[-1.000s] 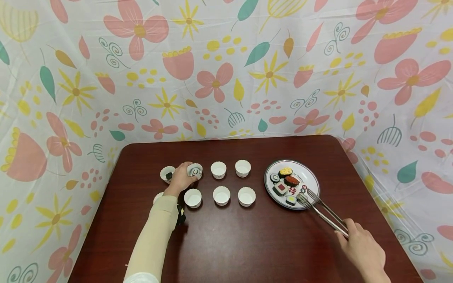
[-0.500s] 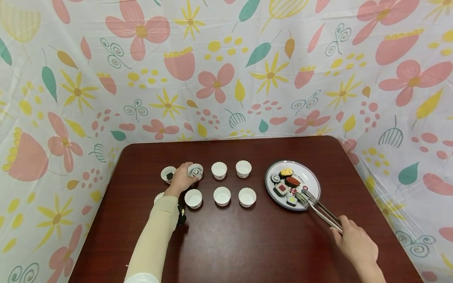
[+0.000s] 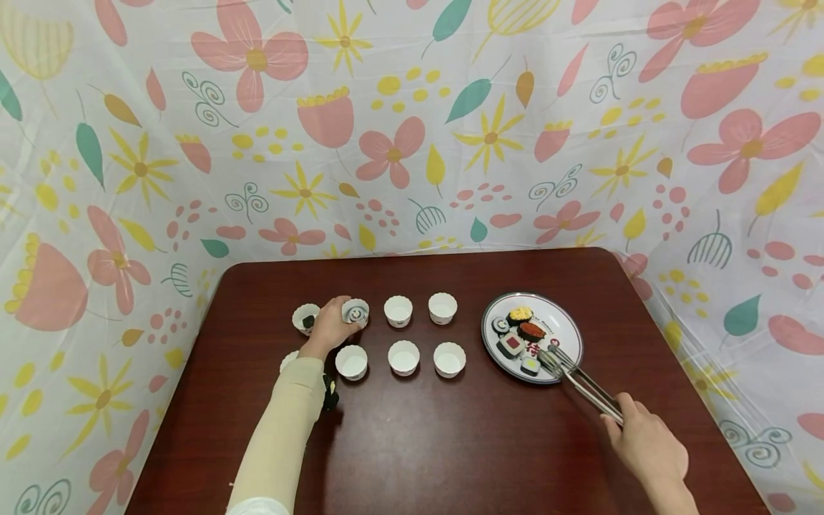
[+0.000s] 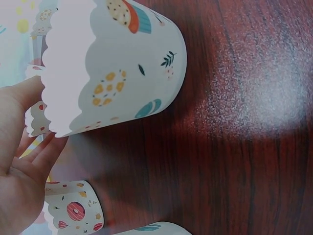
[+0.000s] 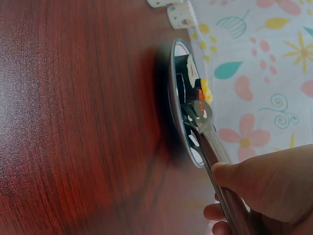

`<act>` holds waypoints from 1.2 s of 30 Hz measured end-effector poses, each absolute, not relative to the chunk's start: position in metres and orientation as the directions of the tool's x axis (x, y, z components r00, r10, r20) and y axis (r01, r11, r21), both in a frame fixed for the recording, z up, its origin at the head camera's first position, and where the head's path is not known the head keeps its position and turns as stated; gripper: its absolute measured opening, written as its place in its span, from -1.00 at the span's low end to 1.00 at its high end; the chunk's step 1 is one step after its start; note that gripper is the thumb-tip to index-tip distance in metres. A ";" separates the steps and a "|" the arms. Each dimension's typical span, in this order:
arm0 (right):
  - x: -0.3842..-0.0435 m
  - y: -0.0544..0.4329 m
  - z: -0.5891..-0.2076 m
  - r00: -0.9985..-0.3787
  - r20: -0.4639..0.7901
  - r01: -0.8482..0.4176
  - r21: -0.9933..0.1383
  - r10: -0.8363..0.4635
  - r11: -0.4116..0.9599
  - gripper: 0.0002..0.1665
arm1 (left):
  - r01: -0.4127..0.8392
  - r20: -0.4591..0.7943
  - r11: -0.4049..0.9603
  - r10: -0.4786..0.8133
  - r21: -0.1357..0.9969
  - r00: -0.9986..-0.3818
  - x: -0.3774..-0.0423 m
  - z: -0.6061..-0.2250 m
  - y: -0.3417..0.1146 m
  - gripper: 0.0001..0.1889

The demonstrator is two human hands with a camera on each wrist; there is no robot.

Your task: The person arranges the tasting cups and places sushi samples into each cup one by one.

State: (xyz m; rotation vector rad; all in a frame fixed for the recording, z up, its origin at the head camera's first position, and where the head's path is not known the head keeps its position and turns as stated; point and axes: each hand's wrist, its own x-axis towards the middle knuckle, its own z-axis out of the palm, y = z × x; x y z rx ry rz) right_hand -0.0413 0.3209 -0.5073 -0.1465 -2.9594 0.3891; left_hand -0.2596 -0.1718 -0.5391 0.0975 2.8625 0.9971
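The fingers and thumb of the right hand [image 3: 649,449], just off the near right side of the plate [image 3: 565,325], are wrapped round the handles of the metal tongs [image 3: 589,390]. The tongs cross the plate's near right rim, their ends close together over its right part; whether a piece sits between them I cannot tell. The left hand [image 3: 331,325], well to the left of the plate, grips the paper cup [image 3: 356,302], thumb on its near side, with a swirl roll [image 3: 356,314] inside. On the plate lie a spiral piece [image 3: 500,325] near the left rim, a yellow-topped piece [image 3: 520,313] towards the far side, an orange-topped piece [image 3: 531,330] near the middle, a red-centred roll [image 3: 511,345] on the near left and a green-centred roll [image 3: 530,365] by the near rim. The other cups [image 3: 403,355] stand left of the plate too, making two rows with the held one; the back-row cup farthest from the plate holds a dark piece [image 3: 309,321]. The cream sleeve [image 3: 277,433], also left of the plate, partly hides one front cup. Beneath the plate is the reddish-brown table [image 3: 438,443]; beyond it hangs the flowered cloth [image 3: 444,200].
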 end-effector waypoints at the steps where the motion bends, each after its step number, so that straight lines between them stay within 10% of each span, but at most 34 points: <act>1: -0.041 0.321 -0.508 -0.982 0.147 0.074 -0.266 0.116 0.961 -0.66 | 0.019 -0.087 0.782 0.094 0.624 -0.992 -0.259 -0.538 -0.171 -0.32; 36: -0.049 0.318 -0.509 -0.964 0.233 0.057 -0.291 0.128 0.955 -0.67 | 0.195 0.060 0.777 0.199 0.599 -0.978 -0.236 -0.503 -0.178 -0.16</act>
